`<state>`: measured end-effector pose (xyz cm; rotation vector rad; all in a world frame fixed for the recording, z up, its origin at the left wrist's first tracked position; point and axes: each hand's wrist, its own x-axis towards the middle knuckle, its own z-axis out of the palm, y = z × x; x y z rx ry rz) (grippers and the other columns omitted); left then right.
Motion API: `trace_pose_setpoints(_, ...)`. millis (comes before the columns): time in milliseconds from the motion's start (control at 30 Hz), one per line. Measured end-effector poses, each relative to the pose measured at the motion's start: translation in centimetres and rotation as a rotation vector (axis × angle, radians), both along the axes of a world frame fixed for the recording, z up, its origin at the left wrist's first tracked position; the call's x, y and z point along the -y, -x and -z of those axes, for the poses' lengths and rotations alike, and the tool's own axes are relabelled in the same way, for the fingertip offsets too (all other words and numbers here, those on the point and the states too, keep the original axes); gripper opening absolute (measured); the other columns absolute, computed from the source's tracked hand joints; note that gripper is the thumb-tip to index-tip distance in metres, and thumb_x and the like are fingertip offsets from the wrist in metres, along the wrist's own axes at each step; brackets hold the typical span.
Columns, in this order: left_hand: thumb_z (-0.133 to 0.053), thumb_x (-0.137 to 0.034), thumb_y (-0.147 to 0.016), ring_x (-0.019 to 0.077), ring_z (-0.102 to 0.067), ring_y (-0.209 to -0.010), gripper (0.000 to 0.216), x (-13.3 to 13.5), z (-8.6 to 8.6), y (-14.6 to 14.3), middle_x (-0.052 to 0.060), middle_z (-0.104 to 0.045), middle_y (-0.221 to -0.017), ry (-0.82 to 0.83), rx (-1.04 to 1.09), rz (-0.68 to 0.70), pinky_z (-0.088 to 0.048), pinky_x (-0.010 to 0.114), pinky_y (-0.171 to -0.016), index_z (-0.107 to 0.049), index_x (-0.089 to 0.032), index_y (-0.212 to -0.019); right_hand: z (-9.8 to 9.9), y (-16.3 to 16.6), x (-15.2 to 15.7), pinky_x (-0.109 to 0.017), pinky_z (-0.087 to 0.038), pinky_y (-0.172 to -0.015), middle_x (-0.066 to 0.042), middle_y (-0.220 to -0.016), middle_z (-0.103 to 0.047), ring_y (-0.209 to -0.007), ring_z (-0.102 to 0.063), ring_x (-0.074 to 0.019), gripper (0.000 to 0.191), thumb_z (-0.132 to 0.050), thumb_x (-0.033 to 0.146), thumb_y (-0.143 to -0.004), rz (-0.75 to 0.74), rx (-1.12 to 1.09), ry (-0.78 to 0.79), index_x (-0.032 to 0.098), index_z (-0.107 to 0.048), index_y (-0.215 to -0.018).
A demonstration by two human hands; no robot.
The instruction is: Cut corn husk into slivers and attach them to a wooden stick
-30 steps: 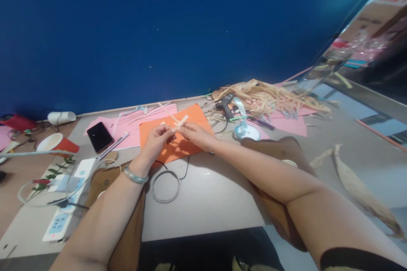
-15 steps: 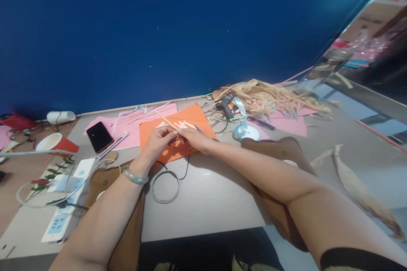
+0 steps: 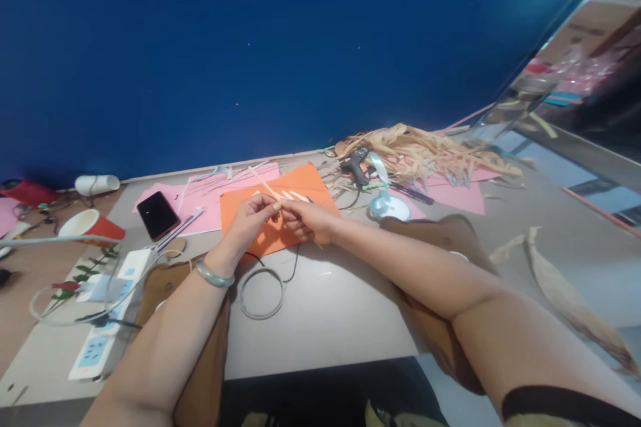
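Head view, grey table (image 3: 340, 307), orange paper (image 3: 306, 181), blue wall (image 3: 250, 47)

Nothing here bears a text, label, brand, number or sign that can be read; whatever marks stand on the white power strip (image 3: 95, 347) at the left edge of the table (image 3: 325, 320) are too small and blurred to make out
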<state>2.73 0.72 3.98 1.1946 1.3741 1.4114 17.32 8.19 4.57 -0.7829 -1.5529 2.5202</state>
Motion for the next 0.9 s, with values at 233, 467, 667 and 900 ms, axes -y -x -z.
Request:
trace_pose_setpoints(233, -0.067, -0.029, -0.071, 0.0082, -0.047, -0.055, 0.016, 0.0, -0.1, 0.8, -0.002, -0.055, -0.058, -0.002, 0.051, -0.036, -0.035, 0.022, -0.056, -0.059, -0.015, -0.070, -1.5, -1.0, -1.5, -0.014, -0.005, -0.033, 0.010, -0.047, -0.017, -0.038, -0.005, -0.0050, 0.042, -0.038, 0.049, -0.089, 0.036, -0.140, 0.172, 0.020, -0.024, -0.061)
trace_pose_setpoints(467, -0.069, -0.033, -0.069, 0.0085, -0.048, -0.054, 0.020, 0.2, -0.3, 0.6, -0.002, -0.056, -0.059, 0.037, 0.125, -0.111, -0.036, 0.022, -0.055, -0.059, -0.015, -0.070, -1.8, -1.4, -3.0, -0.016, -0.007, -0.034, 0.010, -0.046, -0.017, -0.037, -0.007, -0.0056, 0.041, -0.037, 0.051, -0.088, 0.307, -0.222, 0.059, 0.020, -0.028, -0.062)
trace_pose_setpoints(667, -0.068, -0.033, -0.070, 0.0090, -0.050, -0.056, 0.020, 0.0, 0.7, 0.3, -0.001, -0.058, -0.061, 0.031, 0.070, -0.053, -0.038, 0.023, -0.058, -0.061, -0.015, -0.070, 0.7, 0.0, -0.1, -0.018, -0.012, -0.035, 0.008, -0.051, -0.030, -0.039, -0.019, -0.0042, 0.040, -0.057, 0.055, -0.076, 0.195, 0.029, -0.320, 0.018, -0.044, -0.066)
trace_pose_setpoints(900, -0.068, -0.034, -0.070, 0.0103, -0.052, -0.057, 0.020, -0.1, 0.6, 0.2, 0.000, -0.059, -0.060, 0.032, -0.011, -0.013, -0.039, 0.024, -0.059, -0.063, -0.015, -0.071, 0.4, 0.2, 0.5, -0.020, -0.011, -0.036, 0.007, -0.047, -0.027, -0.038, -0.019, -0.0051, 0.047, -0.043, 0.058, -0.083, 0.153, 0.070, -0.374, 0.018, -0.038, -0.058)
